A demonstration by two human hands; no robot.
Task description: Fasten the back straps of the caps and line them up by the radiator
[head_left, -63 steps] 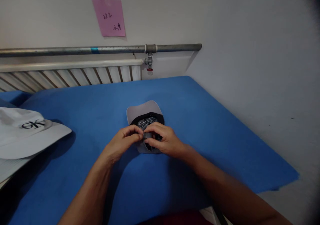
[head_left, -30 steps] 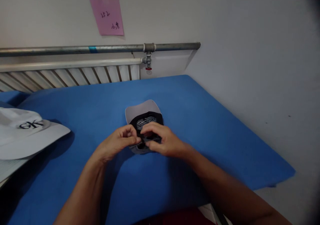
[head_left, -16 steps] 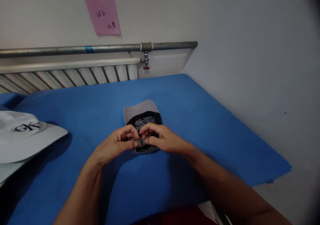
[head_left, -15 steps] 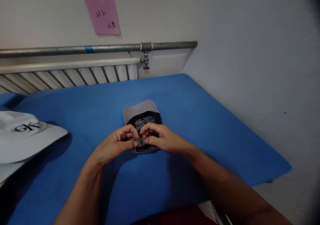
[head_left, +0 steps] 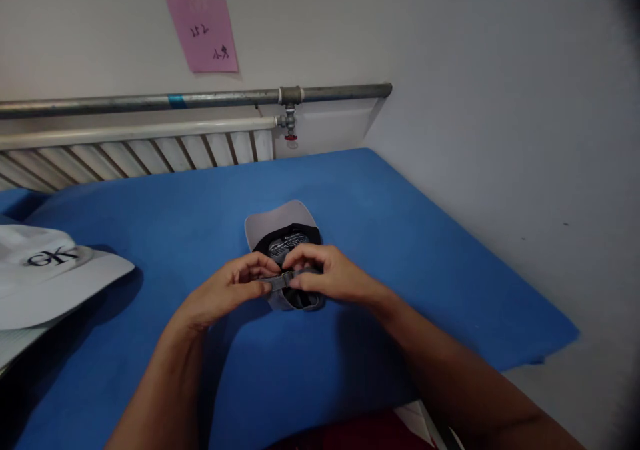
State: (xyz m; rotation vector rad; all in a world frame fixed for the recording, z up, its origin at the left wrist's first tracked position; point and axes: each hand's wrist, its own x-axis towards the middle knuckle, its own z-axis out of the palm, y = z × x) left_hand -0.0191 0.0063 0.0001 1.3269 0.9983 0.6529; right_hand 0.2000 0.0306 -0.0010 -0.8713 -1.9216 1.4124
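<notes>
A grey baseball cap (head_left: 283, 218) lies upturned on the blue table, brim pointing away from me and dark inside showing. Its back strap (head_left: 277, 282), with a small metal buckle, stretches between my two hands. My left hand (head_left: 233, 286) pinches the strap's left part between thumb and fingers. On the other side, my right hand (head_left: 333, 273) pinches the strap close to the buckle. The fingertips of both hands partly cover the strap and the cap's opening.
At the left, a white cap (head_left: 60, 283) with black letters rests on a pale stack. The blue table (head_left: 425, 270) meets a wall on the right. Behind it are a radiator (head_left: 195, 151), a metal pipe (head_left: 230, 99) and a pink paper (head_left: 205, 37).
The strap between my hands is now drawn straighter and more of it shows, with the buckle beside my right fingertips. My hands have barely moved.
</notes>
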